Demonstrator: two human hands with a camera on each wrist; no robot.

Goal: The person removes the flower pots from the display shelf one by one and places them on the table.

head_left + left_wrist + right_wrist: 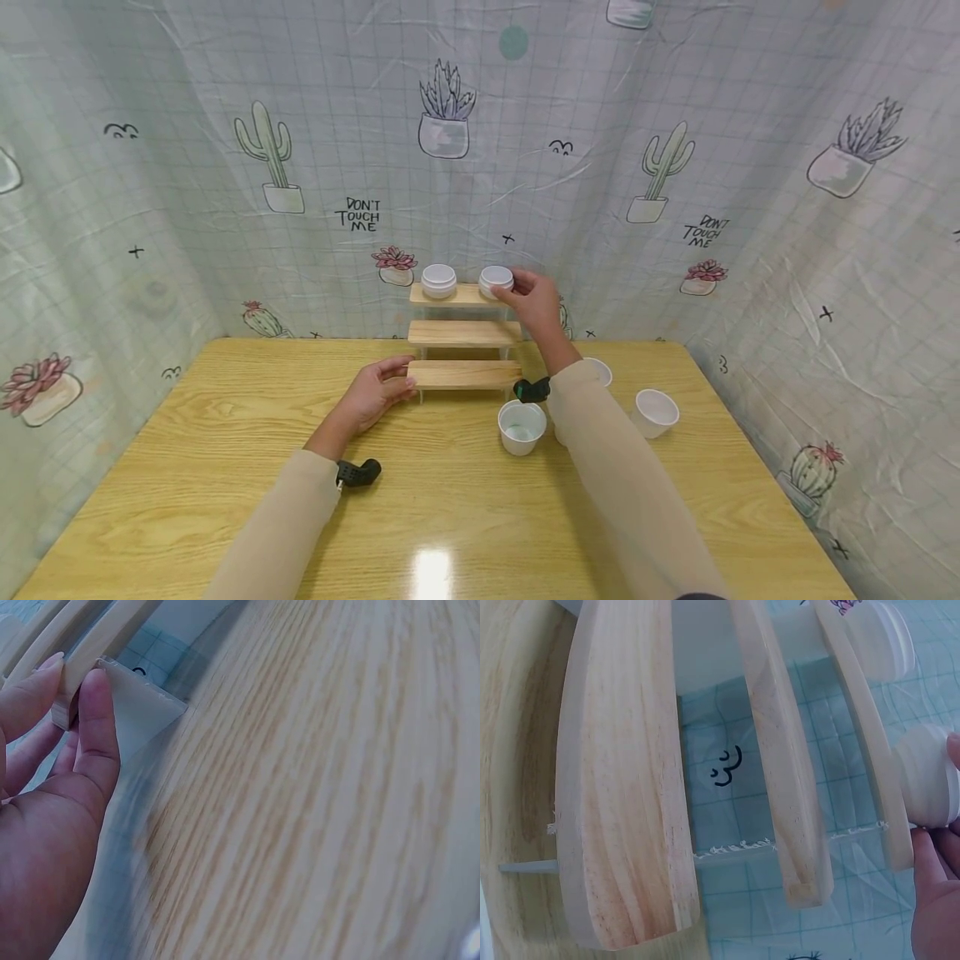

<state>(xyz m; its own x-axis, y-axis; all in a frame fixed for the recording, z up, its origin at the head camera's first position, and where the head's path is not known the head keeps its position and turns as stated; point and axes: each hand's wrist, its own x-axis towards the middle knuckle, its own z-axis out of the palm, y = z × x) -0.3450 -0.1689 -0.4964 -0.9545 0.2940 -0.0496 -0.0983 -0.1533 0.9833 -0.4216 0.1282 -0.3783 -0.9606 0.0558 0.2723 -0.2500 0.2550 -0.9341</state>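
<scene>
Small, round, white, matte-looking cup with a stepped, ringed body [494, 280] noted at the right end of the top board of the three-tiered stepped shelf of pale wood [463, 333], apparently set down on it. The cup was held by the right hand [536, 303], its thumb and fingers closed to the cup's width and laid on its side. The bottom board's left end was pinched by the left hand [372, 393], thumb and fingers separated only by the wood. The cup was judged light and probably plastic, stiff enough to keep its round shape but liable to give a little if squeezed; its smooth wall was thought somewhat slippery, breakage unlikely. Opposite sides of the body were considered the best hold, with gentle pressure. The shelf was judged rigid yet light enough to be nudged, its board ends offering a sure grip. In appearance, the cup was plain and unmarked where visible, with ridges circling it; whether a lid was included could not be told. It was closely matched by a second white ringed cup [438, 282] at the top board's left end. An open, white, tapered cup [522, 438] was seen in front of the shelf's right end.
</scene>
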